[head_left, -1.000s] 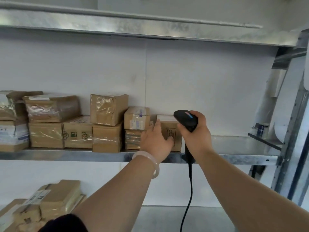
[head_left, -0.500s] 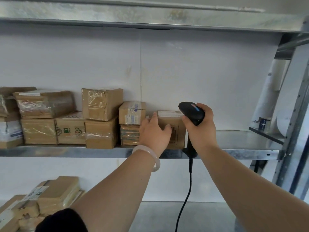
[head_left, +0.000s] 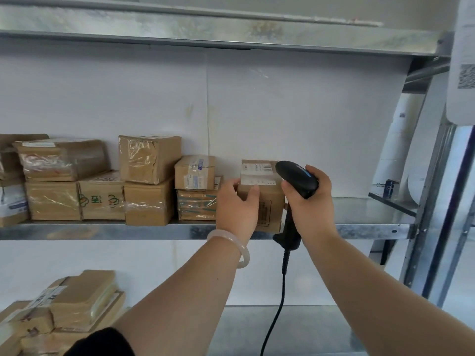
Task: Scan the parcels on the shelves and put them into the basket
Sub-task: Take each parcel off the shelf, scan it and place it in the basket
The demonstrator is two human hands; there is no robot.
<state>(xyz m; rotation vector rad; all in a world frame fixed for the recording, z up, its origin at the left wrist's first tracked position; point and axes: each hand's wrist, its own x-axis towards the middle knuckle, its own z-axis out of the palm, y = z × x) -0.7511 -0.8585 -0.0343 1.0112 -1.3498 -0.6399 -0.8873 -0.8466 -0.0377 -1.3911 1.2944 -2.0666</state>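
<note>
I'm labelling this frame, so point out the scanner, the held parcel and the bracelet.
scanner (head_left: 297, 177), head view, on its black head.
held parcel (head_left: 271, 200), head view, on its brown front face.
bracelet (head_left: 235, 239), head view, on the pale band at the wrist.

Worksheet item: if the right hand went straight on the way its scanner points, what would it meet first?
Probably the small parcel the left hand holds; the scanner in the right hand aims at its label. Depth is unclear.

Parcel storeroom, galvanised steel shelves (head_left: 102, 231) against a white wall (head_left: 282, 111), stacks of taped brown cardboard parcels (head_left: 149, 160) with shipping labels, black corded handheld barcode scanner (head_left: 298, 178)
</note>
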